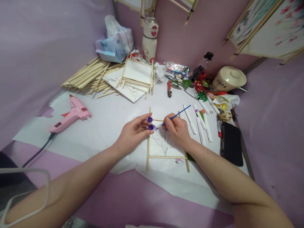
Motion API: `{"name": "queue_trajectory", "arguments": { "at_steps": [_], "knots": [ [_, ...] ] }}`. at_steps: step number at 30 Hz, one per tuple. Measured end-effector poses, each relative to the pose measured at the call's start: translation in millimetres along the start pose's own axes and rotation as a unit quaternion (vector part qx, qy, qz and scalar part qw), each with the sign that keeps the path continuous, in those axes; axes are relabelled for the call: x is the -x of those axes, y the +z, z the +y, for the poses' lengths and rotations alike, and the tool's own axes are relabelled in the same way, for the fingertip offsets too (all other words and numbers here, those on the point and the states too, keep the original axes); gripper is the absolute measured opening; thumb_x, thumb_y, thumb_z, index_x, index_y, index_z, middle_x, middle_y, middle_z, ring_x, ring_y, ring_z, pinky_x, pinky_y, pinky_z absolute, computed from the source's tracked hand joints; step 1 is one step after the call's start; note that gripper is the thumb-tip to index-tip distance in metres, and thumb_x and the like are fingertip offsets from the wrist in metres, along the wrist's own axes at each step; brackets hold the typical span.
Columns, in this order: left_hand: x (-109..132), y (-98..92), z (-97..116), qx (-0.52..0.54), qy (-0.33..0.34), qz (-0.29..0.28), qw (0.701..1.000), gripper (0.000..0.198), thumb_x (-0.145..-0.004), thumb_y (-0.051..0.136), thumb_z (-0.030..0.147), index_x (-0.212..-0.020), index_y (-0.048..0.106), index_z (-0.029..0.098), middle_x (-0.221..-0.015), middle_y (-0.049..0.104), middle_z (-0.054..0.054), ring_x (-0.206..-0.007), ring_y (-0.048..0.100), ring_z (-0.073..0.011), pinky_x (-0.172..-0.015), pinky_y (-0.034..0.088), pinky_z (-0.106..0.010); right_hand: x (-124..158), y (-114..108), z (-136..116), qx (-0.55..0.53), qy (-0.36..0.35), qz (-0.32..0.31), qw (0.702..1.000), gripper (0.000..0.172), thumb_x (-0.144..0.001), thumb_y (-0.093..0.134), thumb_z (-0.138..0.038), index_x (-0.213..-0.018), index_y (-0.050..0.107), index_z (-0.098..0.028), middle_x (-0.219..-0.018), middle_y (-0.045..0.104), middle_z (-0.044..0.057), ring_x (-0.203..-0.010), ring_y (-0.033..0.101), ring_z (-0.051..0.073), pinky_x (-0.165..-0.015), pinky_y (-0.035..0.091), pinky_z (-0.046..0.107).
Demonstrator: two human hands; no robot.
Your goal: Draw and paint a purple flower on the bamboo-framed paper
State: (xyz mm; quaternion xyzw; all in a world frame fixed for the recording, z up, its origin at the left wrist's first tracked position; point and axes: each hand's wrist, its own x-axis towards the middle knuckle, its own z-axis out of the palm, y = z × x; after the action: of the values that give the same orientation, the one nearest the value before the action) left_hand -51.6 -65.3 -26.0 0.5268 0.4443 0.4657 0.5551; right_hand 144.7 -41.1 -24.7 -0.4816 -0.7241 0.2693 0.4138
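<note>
Between the thumb and fingers of my left hand [136, 128] is a small paint pot [150, 127] of purple paint, with its purple-stained lid [149, 119] beside it. My right hand [177, 129] is closed around a thin blue paintbrush [177, 114], whose tip points left toward the pot. Both hands are over a white sheet in a frame of thin wooden sticks [167, 157]. A line drawing [164, 141] of flowers and stems shows on the sheet, with purple dabs near its upper left. My hands cover the upper part of the frame.
A pink glue gun [71, 114] with a cable lies at left. Behind are wooden sticks [87, 76], a tissue pack [115, 42], a bottle [149, 41] and small frames [137, 71]. At right are white markers [189, 119], pliers [169, 88], a lidded tub [229, 79] and a black phone [231, 144].
</note>
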Motion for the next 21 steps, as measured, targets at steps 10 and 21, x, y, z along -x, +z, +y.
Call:
{"name": "queue_trajectory", "arguments": {
  "at_steps": [10, 21],
  "knots": [
    [0.7, -0.1, 1.4, 0.0, -0.004, 0.002, 1.0, 0.059, -0.071, 0.077, 0.021, -0.128, 0.061, 0.019, -0.104, 0.065, -0.006, -0.098, 0.061, -0.019, -0.094, 0.052, -0.038, 0.5, 0.2, -0.4, 0.004, -0.003, 0.005, 1.0, 0.03, -0.095, 0.045, -0.03, -0.068, 0.053, -0.022, -0.07, 0.063, 0.002, -0.062, 0.059, 0.013, -0.059, 0.044, 0.027],
    [0.2, -0.7, 0.6, 0.0, 0.0, 0.003, 1.0, 0.059, -0.07, 0.077, 0.021, -0.127, 0.061, 0.02, -0.102, 0.065, -0.005, -0.098, 0.062, -0.0182, -0.093, 0.052, -0.037, 0.5, 0.3, 1.9, 0.0, -0.031, 0.002, 1.0, 0.027, -0.095, 0.046, -0.027, -0.07, 0.054, -0.021, -0.067, 0.062, 0.0, -0.06, 0.058, 0.012, -0.058, 0.044, 0.025]
  ]
}}
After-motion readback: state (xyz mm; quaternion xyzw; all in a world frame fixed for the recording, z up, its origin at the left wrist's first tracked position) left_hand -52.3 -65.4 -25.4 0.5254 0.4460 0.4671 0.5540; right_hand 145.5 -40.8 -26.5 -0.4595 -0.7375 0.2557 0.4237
